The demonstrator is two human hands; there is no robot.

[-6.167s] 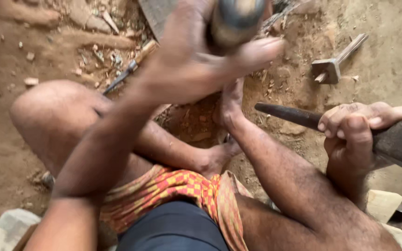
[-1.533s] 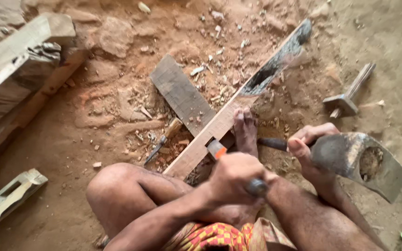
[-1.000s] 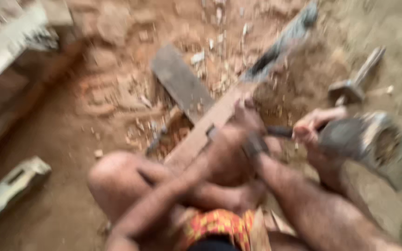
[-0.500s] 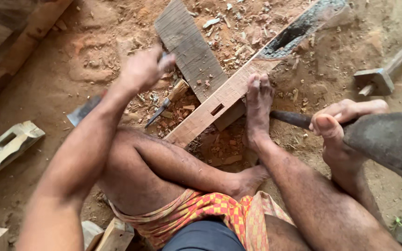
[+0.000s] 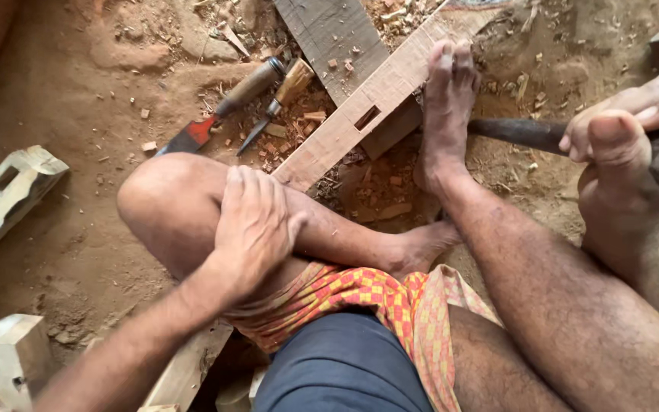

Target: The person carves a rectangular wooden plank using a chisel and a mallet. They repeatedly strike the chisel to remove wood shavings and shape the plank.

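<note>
head view: left hand (image 5: 257, 229) rests open on bent knee, empty, right hand (image 5: 634, 114) at right edge wraps the hammer handle (image 5: 516, 133), foot (image 5: 445, 107) pinning the slotted plank (image 5: 368, 99) upper centre, chisels (image 5: 257, 103) lying left of it.

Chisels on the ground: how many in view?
2. A large chisel with a red-marked blade lies on the dirt left of the plank; a smaller chisel lies beside it. Others may be out of frame.

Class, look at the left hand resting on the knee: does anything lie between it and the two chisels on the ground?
Only the person's own bent knee. The left hand rests on it, and the two chisels lie on the dirt just beyond, with nothing else between.
</note>
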